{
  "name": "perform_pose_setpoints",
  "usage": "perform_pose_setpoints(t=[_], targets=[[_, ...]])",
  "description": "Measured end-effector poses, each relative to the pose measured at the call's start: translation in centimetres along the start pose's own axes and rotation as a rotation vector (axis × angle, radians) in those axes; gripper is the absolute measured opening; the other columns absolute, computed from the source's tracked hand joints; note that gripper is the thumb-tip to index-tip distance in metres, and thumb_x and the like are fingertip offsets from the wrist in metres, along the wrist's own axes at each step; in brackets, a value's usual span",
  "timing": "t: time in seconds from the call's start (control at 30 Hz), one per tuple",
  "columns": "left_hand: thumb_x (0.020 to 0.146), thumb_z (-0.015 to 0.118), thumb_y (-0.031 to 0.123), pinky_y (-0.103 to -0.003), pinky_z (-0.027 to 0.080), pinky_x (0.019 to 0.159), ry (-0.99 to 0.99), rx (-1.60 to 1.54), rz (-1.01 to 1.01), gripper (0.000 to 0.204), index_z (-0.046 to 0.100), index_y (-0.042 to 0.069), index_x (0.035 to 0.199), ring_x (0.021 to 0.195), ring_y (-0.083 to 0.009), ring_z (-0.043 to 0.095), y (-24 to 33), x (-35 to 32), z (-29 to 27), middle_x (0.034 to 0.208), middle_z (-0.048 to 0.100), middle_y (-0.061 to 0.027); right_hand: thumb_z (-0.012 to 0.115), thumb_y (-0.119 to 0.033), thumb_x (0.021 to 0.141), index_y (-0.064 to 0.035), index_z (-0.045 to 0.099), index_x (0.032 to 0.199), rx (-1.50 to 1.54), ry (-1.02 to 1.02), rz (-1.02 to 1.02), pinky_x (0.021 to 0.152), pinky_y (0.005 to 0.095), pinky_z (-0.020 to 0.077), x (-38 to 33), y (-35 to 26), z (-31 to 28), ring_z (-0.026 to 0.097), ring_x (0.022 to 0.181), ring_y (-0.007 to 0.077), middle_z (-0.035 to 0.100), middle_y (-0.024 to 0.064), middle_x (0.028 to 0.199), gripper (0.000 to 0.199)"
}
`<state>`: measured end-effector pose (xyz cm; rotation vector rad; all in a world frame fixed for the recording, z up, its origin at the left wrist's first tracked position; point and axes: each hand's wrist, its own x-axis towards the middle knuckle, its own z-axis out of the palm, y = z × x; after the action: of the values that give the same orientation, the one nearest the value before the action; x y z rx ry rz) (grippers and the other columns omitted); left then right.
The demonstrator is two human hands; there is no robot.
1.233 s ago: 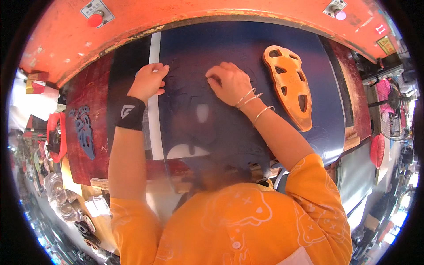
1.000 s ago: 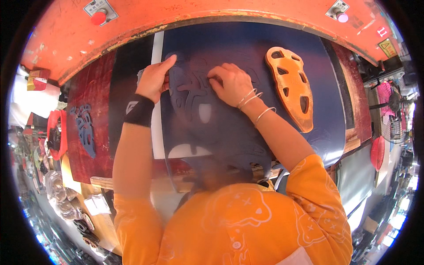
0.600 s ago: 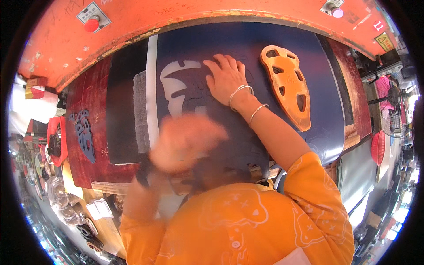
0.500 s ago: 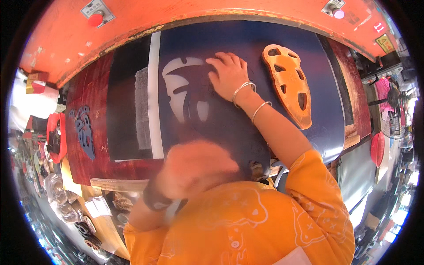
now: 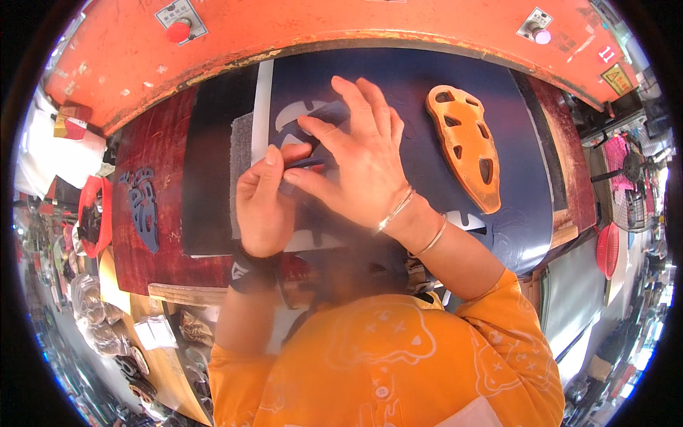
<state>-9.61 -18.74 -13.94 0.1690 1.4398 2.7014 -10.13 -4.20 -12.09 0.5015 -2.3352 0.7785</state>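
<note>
My left hand [image 5: 267,206] is closed, its thumb and index finger pinching the edge of a dark blue cut-out piece [image 5: 324,115]. Over the same piece, my right hand [image 5: 364,160] has its thumb and index finger against its edges, the other fingers stretched out. Part of the piece is hidden behind the fingers. Both hands are above a dark blue sheet [image 5: 398,78] with pale cut openings beneath them. On the sheet right of my hands lies an orange cutting die [image 5: 466,146], long and tapered, with several holes.
Dark blue cut pieces [image 5: 142,206] lie on the red board [image 5: 174,149] at the left. An orange machine beam [image 5: 341,28] spans the far side, carrying a red button [image 5: 178,31] and a pale button [image 5: 542,36]. A grey fabric strip [image 5: 241,164] lies left of the sheet.
My left hand has risen from near my body to meet the right. My right hand has lifted off the sheet, and a dark blue piece is now between them.
</note>
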Motion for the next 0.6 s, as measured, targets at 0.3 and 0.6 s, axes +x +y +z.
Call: perform_pose_setpoints(t=[0.3,0.6], targets=[[0.100,0.035,0.031,-0.041,0.048,0.088,0.035,0.076,0.019,0.041,0.059,-0.001,0.108,0.102,-0.0245,0.058,0.1,0.9,-0.9,0.112,0.058,-0.0126,0.073,-0.031,0.069,-0.0201,0.068,0.100,-0.014,0.233,-0.047,0.094,0.0508,0.0276,0.8,2.8,1.0,0.033,0.122,0.0388,0.039,0.0143,0.133,0.033],[0.097,0.035,0.028,-0.050,0.041,0.098,-0.238,0.013,0.047,0.030,0.046,0.006,0.080,0.114,-0.0361,0.053,1.6,1.4,-0.9,0.125,0.051,-0.0225,0.062,-0.020,0.086,0.0009,0.063,0.104,0.621,0.001,0.143,0.075,0.0362,0.0490,0.4,2.3,0.5,0.062,0.082,0.0275,0.065,0.0135,0.086,0.028]])
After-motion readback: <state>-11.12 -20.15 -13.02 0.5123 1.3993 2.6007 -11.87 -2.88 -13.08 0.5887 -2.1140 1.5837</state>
